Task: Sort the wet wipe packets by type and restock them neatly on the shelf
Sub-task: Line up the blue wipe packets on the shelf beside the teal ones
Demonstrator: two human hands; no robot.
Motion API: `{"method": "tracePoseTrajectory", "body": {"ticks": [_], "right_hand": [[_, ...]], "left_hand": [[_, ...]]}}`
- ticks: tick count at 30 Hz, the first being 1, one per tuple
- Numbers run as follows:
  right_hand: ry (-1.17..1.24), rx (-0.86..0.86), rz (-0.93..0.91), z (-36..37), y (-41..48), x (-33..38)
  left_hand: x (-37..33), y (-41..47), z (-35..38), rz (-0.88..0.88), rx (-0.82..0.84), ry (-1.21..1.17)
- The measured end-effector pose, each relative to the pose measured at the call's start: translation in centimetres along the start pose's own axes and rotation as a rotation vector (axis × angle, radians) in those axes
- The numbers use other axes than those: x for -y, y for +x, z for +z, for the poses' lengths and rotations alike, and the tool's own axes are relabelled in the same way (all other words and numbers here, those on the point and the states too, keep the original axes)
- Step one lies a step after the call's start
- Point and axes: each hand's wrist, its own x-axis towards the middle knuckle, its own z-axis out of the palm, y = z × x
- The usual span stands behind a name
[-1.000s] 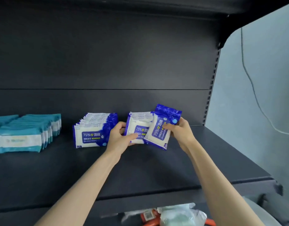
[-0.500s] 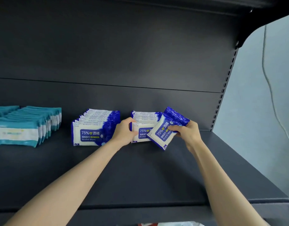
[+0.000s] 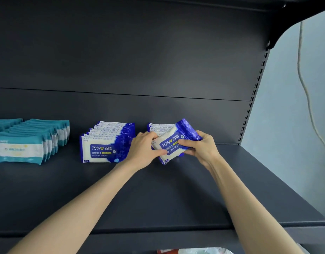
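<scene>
A tilted blue-and-white alcohol wipe packet [image 3: 173,142] is held in front of a short row of the same packets [image 3: 158,127] on the dark shelf [image 3: 158,198]. My right hand [image 3: 200,147] grips its right end, thumb across the front. My left hand [image 3: 143,149] holds its left edge, thumb on the lower front. A longer row of alcohol wipe packets [image 3: 106,143] stands upright to the left. Teal-and-white wipe packets [image 3: 30,142] stand in rows at the far left.
The shelf's back panel [image 3: 139,61] rises behind the rows, and a slotted upright [image 3: 253,99] marks the right end. A cable [image 3: 304,79] hangs on the grey wall to the right. Some packaging [image 3: 194,251] shows below the shelf's front edge.
The held packet has moved left and down, in front of the short row. My left hand has shifted from the row onto the packet's left edge. The camera has tilted up.
</scene>
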Motion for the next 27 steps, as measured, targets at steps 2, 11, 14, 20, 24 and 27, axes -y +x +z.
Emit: {"method": "tracePoseTrajectory", "body": {"ticks": [2,11,14,20,24,27], "right_hand": [[-0.221,-0.027,-0.008,-0.2,0.4,-0.4],[-1.033,-0.13,-0.241,0.4,1.5,-2.0],[-1.184,0.024,-0.293,0.4,1.6,-2.0],[-1.403,0.139,-0.323,0.8,2.4,-2.3],[-1.481,0.092,-0.381,1.2,2.4,-2.1],[-1.519,0.087,-0.38,1.4,2.4,-2.2]], "left_hand": [[0.1,0.3,-0.4,-0.017,0.014,-0.095],[1.2,0.9,0.4,0.215,-0.058,0.471],[1.8,1.0,0.8,0.249,0.023,0.528],[2.2,1.7,0.8,0.283,0.093,0.629],[2.2,1.9,1.2,0.306,0.043,0.637],[2.2,1.9,1.3,0.314,0.036,0.642]]}}
